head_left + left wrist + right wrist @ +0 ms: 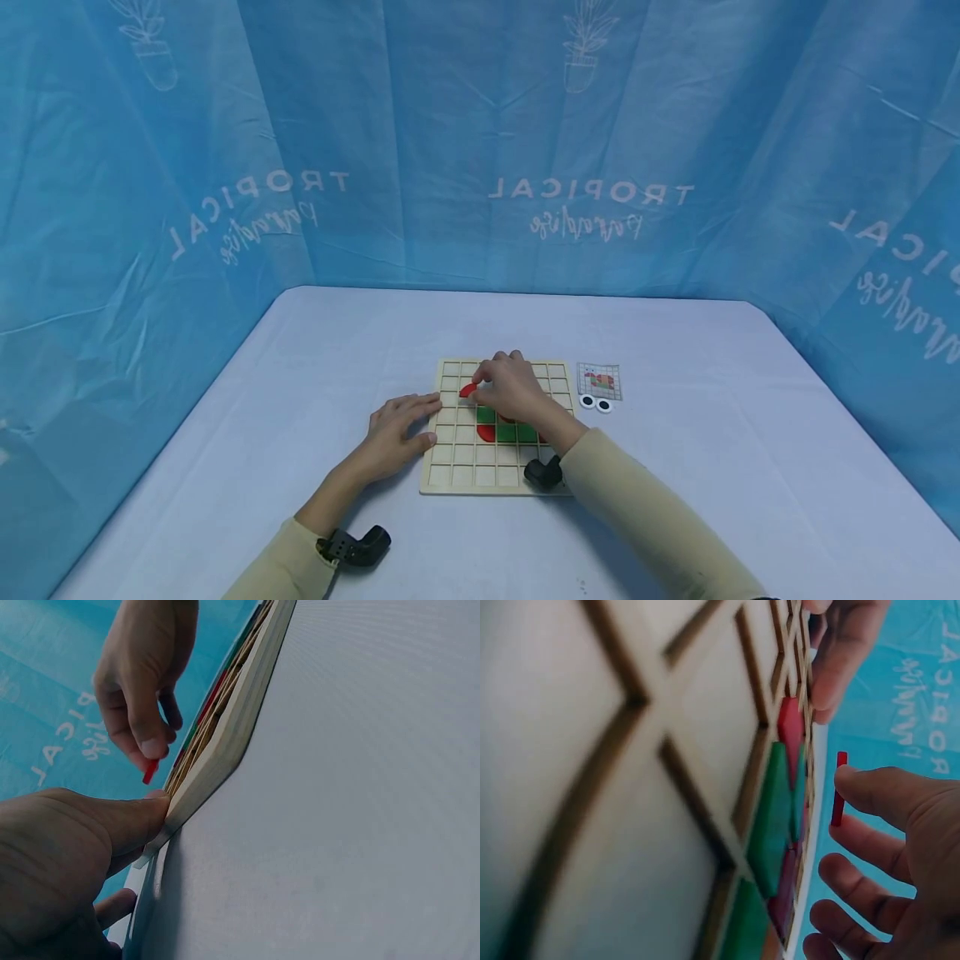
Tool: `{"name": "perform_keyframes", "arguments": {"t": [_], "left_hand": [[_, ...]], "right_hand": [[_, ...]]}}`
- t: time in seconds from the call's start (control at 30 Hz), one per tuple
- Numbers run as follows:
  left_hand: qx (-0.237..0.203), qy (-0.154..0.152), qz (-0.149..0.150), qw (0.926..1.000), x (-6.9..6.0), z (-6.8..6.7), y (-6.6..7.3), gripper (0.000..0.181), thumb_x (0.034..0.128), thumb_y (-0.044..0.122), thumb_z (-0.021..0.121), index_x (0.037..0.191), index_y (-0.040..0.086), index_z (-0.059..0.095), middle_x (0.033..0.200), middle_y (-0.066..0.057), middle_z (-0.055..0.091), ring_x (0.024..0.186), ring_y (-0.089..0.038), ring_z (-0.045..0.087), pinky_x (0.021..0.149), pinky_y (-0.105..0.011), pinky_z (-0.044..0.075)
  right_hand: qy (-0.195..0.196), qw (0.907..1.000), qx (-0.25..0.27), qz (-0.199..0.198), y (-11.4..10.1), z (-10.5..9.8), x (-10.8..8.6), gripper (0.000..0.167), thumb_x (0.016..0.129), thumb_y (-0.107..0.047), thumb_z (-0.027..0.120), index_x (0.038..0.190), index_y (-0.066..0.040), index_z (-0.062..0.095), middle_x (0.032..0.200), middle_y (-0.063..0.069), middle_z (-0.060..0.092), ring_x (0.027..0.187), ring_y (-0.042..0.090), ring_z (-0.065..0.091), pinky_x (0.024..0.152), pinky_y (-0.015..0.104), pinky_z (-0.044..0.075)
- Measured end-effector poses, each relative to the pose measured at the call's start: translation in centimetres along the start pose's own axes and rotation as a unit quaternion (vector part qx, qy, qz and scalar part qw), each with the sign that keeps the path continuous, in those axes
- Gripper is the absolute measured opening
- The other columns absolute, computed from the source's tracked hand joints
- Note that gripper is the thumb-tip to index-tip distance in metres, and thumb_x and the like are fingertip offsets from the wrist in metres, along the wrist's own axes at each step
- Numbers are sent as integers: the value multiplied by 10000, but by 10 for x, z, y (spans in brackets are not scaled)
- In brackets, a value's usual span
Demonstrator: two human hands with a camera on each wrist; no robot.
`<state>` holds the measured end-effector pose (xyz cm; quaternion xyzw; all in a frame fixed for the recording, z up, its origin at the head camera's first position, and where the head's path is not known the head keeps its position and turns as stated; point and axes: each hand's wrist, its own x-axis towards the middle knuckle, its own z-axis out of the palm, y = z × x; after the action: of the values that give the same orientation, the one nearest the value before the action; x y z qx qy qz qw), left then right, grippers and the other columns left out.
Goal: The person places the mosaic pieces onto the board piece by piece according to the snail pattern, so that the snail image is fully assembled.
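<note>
A wooden grid board (453, 477) lies on the table with red and green tiles set in its middle cells. My right hand (513, 390) is above the board and pinches a red tile (467, 390) with a rounded edge between thumb and forefinger; in the right wrist view the tile (840, 789) shows edge-on, clear of the grid. My left hand (397, 433) rests at the board's left edge, its thumb (142, 817) touching the rim in the left wrist view. Green tiles (506, 432) and a red tile (486, 433) sit in the cells; my right hand and forearm hide part of the board.
Right of the board lies a small picture card (599, 381) with a grid and coloured shapes. Just below it are two round black-and-white eye pieces (596, 403). A white cloth covers the table (712, 400); blue printed curtains (450, 150) hang around it.
</note>
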<state>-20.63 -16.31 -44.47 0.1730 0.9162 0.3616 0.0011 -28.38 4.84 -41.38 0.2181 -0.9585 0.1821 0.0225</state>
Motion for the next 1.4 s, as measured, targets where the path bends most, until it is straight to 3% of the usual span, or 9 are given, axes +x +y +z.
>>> {"name": "perform_keyframes", "arguments": {"t": [0.47,0.8,0.97,1.17,1.4], "left_hand": [[8,175,113,9998,-1,1,0,472,884,180,636,1332,74,533,1455,-85,451,1347,-363,281,1069,-593,124],[21,-37,1,10000,0,0,2,472,908,191,615,1357,88,510,1484,-66,420,1381,-365,252,1088,-603,108],[10,-17,16,10000,0,0,3,471,905,183,616,1353,81,511,1482,-74,420,1379,-370,253,1086,-604,105],[33,29,43,10000,1,2,1,476,900,173,622,1352,79,511,1482,-77,420,1378,-376,252,1086,-604,109],[53,46,17,10000,0,1,0,481,897,177,627,1352,77,511,1478,-76,426,1376,-376,257,1077,-605,124]], "right_hand": [[-261,9995,-120,-118,4,7,2,226,802,-363,737,963,-205,726,897,-14,614,829,162,429,740,316,381],[-268,9994,-199,-109,3,6,-2,279,783,-387,748,996,-209,724,935,-14,634,823,159,438,743,313,378],[-156,9998,123,-41,7,-6,-8,286,806,-378,725,1029,-199,715,989,5,630,872,170,456,751,318,406],[135,9978,609,224,27,-26,-23,303,801,-357,733,1053,-189,715,1012,22,625,945,191,456,788,362,435],[391,9961,597,528,65,-48,-52,313,792,-333,744,1049,-157,712,996,43,626,958,221,465,743,357,427]]}}
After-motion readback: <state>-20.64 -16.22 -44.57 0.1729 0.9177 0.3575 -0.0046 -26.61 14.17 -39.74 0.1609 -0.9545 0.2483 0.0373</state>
